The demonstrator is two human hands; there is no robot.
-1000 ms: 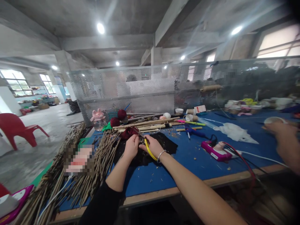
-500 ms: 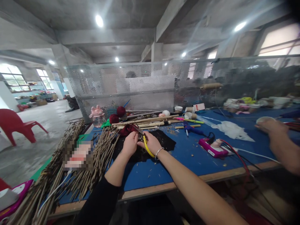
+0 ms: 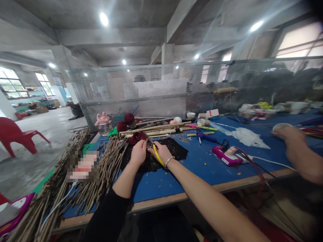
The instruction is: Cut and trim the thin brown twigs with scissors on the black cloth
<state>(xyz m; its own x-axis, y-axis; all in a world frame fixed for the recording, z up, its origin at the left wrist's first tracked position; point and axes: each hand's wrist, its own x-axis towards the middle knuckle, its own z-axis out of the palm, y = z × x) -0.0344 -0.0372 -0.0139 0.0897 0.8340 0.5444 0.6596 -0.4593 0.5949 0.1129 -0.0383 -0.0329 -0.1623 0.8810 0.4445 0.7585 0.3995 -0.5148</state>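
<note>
My right hand (image 3: 163, 154) is closed round yellow-handled scissors (image 3: 156, 155), their blades pointing up and left past my fingertips. Close beside it, my left hand (image 3: 138, 153) has its fingers pinched together; what they hold is hidden. Just beyond my left fingertips lies a bunch of dark red material (image 3: 137, 138). Both hands are over a black cloth (image 3: 179, 149) strewn with small scraps, on the blue table top (image 3: 191, 178).
Many thin twigs (image 3: 108, 171) lie along the left side. Beyond my hands are sticks (image 3: 161, 127), dark red balls (image 3: 129, 118) and a blue glue gun (image 3: 205, 136). A magenta power strip (image 3: 227, 157) with cables sits to the right, near another person's hand (image 3: 292, 136).
The whole view has shifted slightly. My hands stay close together over the black cloth, and the scissor blades look a little more apart from my left fingers. The other person's hand has barely moved.
</note>
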